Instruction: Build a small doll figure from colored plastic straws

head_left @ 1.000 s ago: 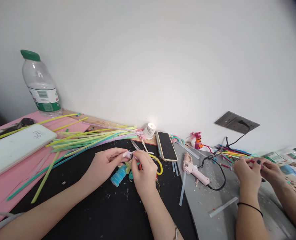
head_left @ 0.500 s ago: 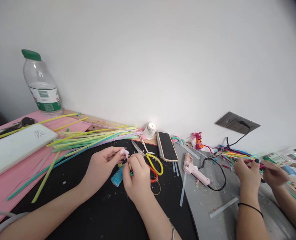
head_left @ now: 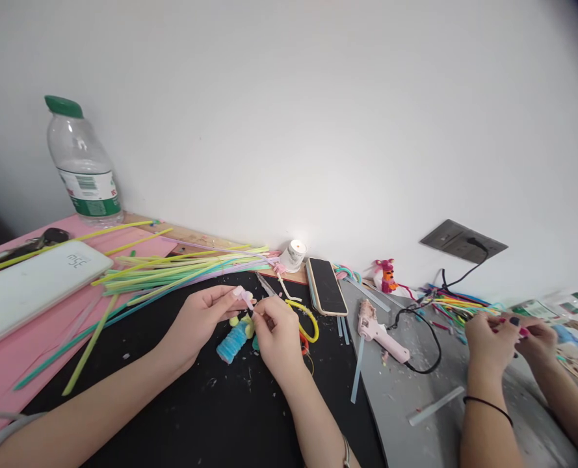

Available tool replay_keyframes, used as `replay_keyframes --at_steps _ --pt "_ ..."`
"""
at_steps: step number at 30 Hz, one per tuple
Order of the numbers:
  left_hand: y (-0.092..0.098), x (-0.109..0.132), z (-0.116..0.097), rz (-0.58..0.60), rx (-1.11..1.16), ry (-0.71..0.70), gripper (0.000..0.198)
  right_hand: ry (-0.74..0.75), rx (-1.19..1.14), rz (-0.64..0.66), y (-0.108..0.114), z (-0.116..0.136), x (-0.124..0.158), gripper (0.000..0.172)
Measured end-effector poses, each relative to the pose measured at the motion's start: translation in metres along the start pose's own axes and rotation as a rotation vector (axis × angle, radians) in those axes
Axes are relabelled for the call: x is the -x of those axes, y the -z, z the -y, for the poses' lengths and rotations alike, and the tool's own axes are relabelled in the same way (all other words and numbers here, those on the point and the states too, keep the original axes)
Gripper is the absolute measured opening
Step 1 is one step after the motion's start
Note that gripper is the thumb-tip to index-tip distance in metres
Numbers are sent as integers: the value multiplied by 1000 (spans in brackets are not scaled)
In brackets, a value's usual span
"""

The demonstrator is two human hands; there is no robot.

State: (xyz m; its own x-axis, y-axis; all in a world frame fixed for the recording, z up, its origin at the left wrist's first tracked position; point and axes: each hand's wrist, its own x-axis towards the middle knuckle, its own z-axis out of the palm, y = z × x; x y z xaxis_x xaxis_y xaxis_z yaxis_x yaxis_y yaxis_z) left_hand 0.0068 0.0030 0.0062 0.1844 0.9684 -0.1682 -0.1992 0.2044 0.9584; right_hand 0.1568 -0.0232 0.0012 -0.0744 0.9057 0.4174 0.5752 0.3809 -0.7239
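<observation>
Two hands, left hand point(head_left: 198, 320) and right hand point(head_left: 279, 333), fingers point(head_left: 229, 297) pinching one small pink piece point(head_left: 244, 298) between their tips.

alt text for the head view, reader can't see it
Left hand and right hand pinch a small pink piece above a blue fuzzy coil on a black mat. Coloured sticks, scissors, a phone and a pink glue gun lie around; another person's hands work to the right.

white device point(head_left: 25, 286), upside-down marking like "35E"
</observation>
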Motion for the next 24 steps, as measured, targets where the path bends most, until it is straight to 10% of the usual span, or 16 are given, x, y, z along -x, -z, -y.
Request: replay_keyframes --at_steps 18,24 --pt "4 0 -5 65 -410 -232 38 -404 -734 139 9 -10 -8 12" --pt "-3 4 -1 221 -208 -67 40 -492 -811 210 12 -9 -9 18"
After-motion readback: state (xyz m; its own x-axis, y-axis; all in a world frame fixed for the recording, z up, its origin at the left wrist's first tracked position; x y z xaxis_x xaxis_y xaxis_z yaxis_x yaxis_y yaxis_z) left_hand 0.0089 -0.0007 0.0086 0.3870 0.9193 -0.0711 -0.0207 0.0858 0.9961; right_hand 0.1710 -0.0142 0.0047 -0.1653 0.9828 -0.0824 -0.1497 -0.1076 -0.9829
